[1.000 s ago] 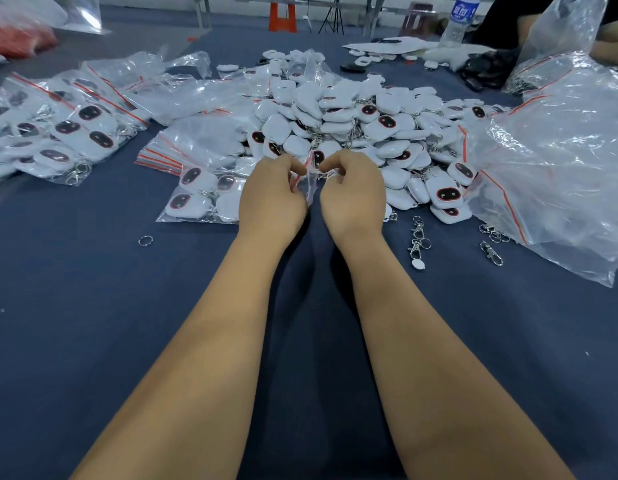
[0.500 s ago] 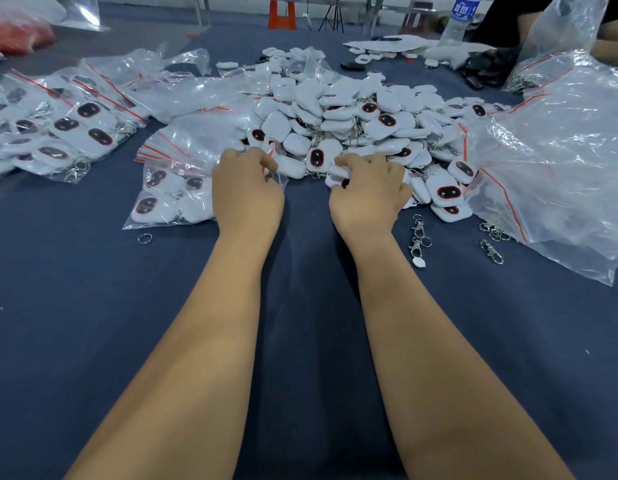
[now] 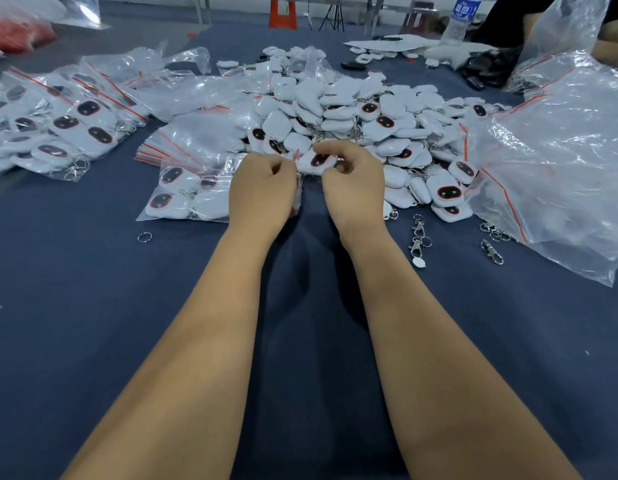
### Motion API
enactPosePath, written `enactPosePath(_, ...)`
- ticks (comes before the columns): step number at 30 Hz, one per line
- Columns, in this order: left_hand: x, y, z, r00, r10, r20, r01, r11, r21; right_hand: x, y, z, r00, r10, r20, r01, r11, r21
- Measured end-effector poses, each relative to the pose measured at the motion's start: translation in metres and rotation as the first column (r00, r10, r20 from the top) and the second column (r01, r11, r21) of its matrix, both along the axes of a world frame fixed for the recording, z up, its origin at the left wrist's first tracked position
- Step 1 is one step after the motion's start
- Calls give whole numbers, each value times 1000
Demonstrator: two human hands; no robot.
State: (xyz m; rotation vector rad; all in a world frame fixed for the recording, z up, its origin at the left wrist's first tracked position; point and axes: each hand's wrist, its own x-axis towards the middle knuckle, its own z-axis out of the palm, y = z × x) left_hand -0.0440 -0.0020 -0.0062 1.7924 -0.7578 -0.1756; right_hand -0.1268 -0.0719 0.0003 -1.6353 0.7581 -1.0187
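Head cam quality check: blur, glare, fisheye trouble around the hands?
Head view: left hand, right hand, the zip bag and white tag they hold are sharp enough; head view corners smear, the red heap top left is blurred; head view shows glare on the big plastic bag, wide-angle stretch at the bottom edge, shadow on the blue cloth between the arms.

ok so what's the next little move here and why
Probably slide the white tag into the small clear bag: the right hand pinches the tag right beside the bag's red-striped mouth, which the left hand pinches.
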Motion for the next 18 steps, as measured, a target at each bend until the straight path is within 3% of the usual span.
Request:
enactPosePath(2, 1, 0, -1, 1000, 5, 0, -5, 1000, -3, 1, 0, 1, 999, 27, 22, -29, 996, 87)
enactPosePath(6, 0, 1, -2, 996, -18, 83, 14, 999, 48, 0, -2, -1, 995, 21, 97, -26, 999, 46)
enactPosePath(9, 1, 0, -2, 993, 19, 114, -28, 997, 73, -1, -5, -3, 987, 8, 163, -30, 991, 133)
enactPosePath(18, -3, 0, 2, 997, 76, 19, -75, 997, -31, 3, -1, 0, 956, 107, 274, -172, 959, 226)
